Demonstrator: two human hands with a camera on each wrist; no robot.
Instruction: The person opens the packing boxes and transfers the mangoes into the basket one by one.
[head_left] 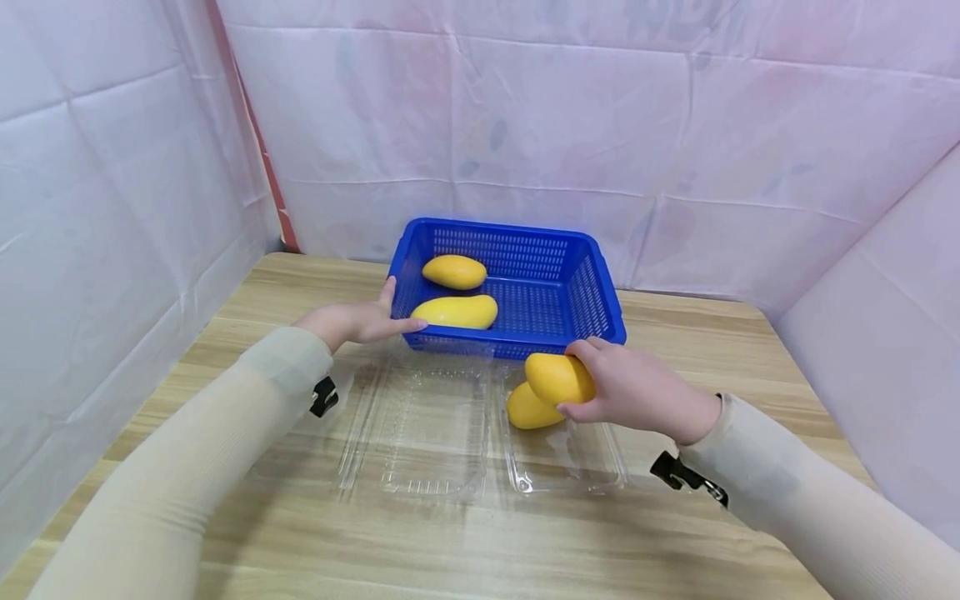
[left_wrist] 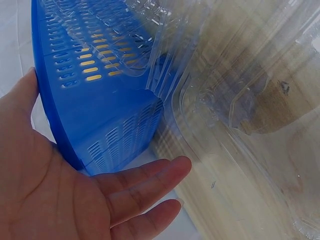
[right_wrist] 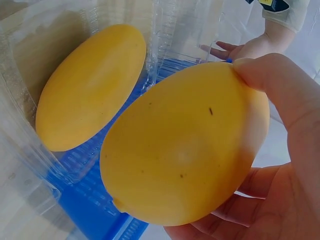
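Right wrist view: fingers point(right_wrist: 240, 209) grip a yellow mango point(right_wrist: 182, 145).

Four yellow mangoes point(head_left: 454, 312) are showing: two are lying in one blue basket point(head_left: 517, 250), one is resting in clear plastic packaging point(head_left: 435, 450), its pieces overlapping too glassily to count, and one is sitting in one right hand point(head_left: 633, 392); one left hand point(head_left: 360, 322), two sleeves point(head_left: 810, 483) and one wooden table point(head_left: 375, 550) are also appearing

No text is readable; faint marks point(head_left: 678, 10) on the curtain point(head_left: 540, 117), perhaps letters.
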